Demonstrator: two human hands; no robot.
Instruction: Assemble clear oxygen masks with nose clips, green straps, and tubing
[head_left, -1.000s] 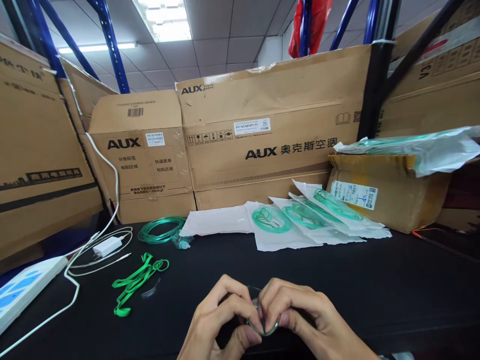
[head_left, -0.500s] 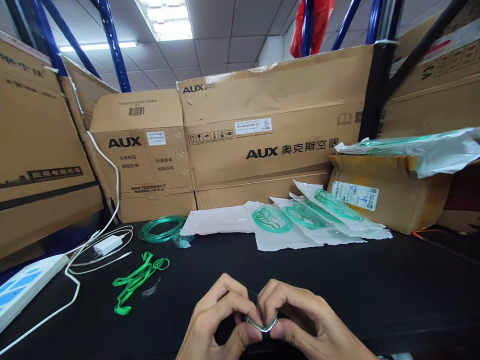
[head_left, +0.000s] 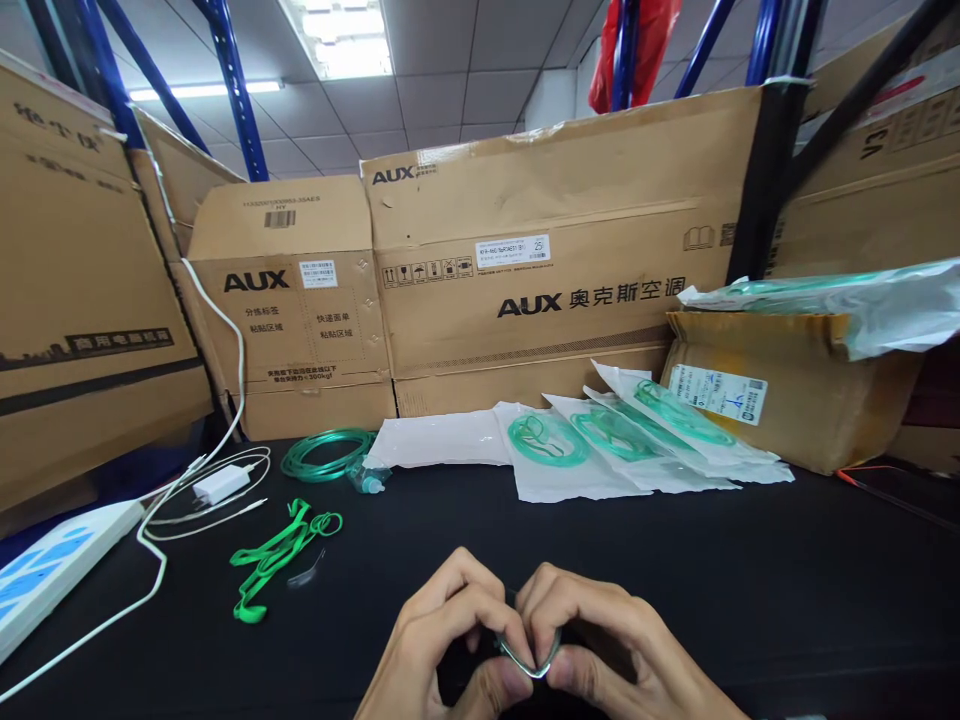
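My left hand [head_left: 461,640] and my right hand [head_left: 611,640] meet low in the middle of the view, above the black tabletop. Between them they pinch a small shiny curved strip [head_left: 538,672], thumbs below and fingertips pressing from above. It shows as a silvery V-shaped edge; most of it is hidden by the fingers, so its exact kind cannot be told. Left of my hands lie a bundled green elastic strap [head_left: 274,570] and a small clear curved piece [head_left: 307,572]. Farther back rest coiled green tubing [head_left: 326,457] and a clear piece with a pale green tip [head_left: 369,480].
White pouches with green tubing [head_left: 551,440] lie along the back, beside a plain white packet [head_left: 442,440]. A brown carton [head_left: 817,400] stands at right with another pouch [head_left: 877,300] on top. A power strip [head_left: 71,560], white cables and a charger [head_left: 222,484] occupy the left.
The shiny strip between my fingers now shows a sharper V bend, and my hands appear slightly lower. The whole view has shifted a little; the table items lie as before.
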